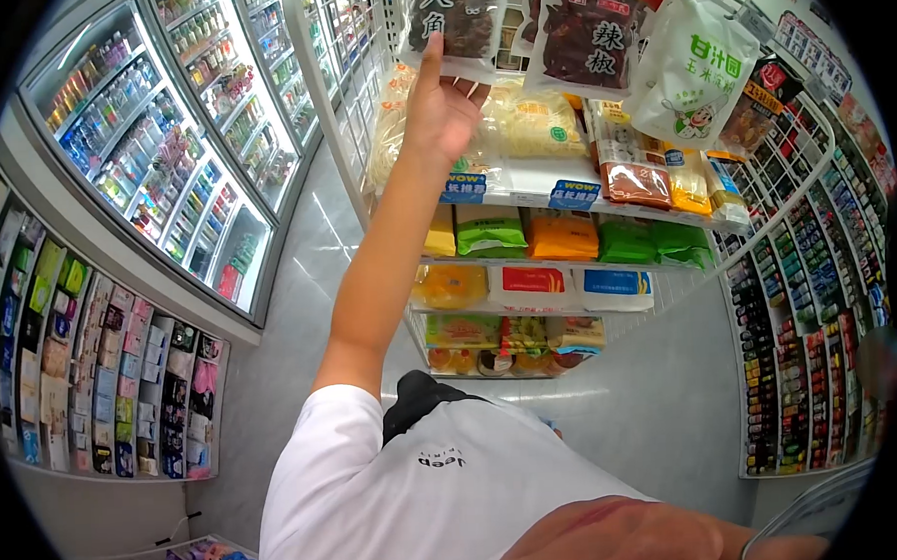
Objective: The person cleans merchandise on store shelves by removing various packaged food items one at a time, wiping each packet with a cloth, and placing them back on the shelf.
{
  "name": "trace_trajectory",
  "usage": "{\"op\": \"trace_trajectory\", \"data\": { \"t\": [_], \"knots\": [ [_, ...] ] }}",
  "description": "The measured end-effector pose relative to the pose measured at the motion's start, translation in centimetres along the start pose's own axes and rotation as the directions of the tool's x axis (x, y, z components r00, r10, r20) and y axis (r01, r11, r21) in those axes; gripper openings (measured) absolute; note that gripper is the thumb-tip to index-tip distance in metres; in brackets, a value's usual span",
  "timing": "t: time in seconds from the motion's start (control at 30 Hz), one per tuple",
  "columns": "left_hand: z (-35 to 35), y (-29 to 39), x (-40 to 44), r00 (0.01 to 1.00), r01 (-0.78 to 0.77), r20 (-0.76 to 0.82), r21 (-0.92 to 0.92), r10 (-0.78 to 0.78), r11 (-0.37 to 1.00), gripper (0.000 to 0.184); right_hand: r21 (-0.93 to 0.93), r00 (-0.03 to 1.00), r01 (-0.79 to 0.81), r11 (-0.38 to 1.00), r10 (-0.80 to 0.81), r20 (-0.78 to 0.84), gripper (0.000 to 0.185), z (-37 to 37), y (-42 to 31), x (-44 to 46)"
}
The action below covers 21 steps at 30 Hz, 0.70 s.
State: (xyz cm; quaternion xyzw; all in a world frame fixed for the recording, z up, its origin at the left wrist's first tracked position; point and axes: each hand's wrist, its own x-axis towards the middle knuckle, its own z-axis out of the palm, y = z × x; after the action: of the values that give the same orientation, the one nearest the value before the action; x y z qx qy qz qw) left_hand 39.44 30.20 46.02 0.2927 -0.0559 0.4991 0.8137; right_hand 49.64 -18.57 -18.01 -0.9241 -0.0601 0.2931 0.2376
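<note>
Left hand (446, 110) at a spice bag (472, 24), top centre.
It pinches the lower edge; noodles (542, 126) sit shelved below.

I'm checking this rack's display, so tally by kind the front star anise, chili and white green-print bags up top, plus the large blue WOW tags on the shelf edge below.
Star anise bag: 1
Front chili bag: 1
White bag with green print: 1
Large blue WOW tags: 2
Total: 5
</note>
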Motion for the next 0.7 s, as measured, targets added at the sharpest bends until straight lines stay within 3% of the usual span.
{"op": "trace_trajectory", "data": {
  "t": [0.2, 0.43, 0.53, 0.63, 0.7],
  "knots": [
    [1.0, 1.1, -1.1, 0.997, -0.005, 0.073, 0.033, 0.003, 0.999, 0.030, -0.006, 1.000, -0.022, 1.000, 0.022, -0.003, 0.059, 0.0, -0.4, -0.4],
    [1.8, 2.0, -3.5, 0.982, -0.048, 0.181, 0.007, 0.046, 0.999, 0.039, -0.017, 1.000, -0.016, 1.000, 0.015, -0.022, 0.059, 0.0, -1.0, 0.1],
    [2.5, 2.1, -4.1, 0.962, -0.149, 0.242, 0.085, 0.125, 0.985, 0.040, -0.023, 1.000, -0.018, 1.000, 0.017, -0.026, 0.059, -0.2, -1.0, 0.0],
    [2.8, 1.8, -5.3, 0.963, -0.104, 0.255, 0.057, 0.086, 0.993, 0.034, -0.023, 1.000, -0.012, 1.000, 0.011, -0.025, 0.059, -0.2, -1.2, 0.2],
    [2.4, 1.1, -7.0, 0.982, -0.061, 0.180, 0.032, 0.054, 0.998, 0.035, -0.022, 1.000, -0.008, 1.000, 0.008, -0.029, 0.059, -0.2, -1.1, 0.3]
  ]
}}
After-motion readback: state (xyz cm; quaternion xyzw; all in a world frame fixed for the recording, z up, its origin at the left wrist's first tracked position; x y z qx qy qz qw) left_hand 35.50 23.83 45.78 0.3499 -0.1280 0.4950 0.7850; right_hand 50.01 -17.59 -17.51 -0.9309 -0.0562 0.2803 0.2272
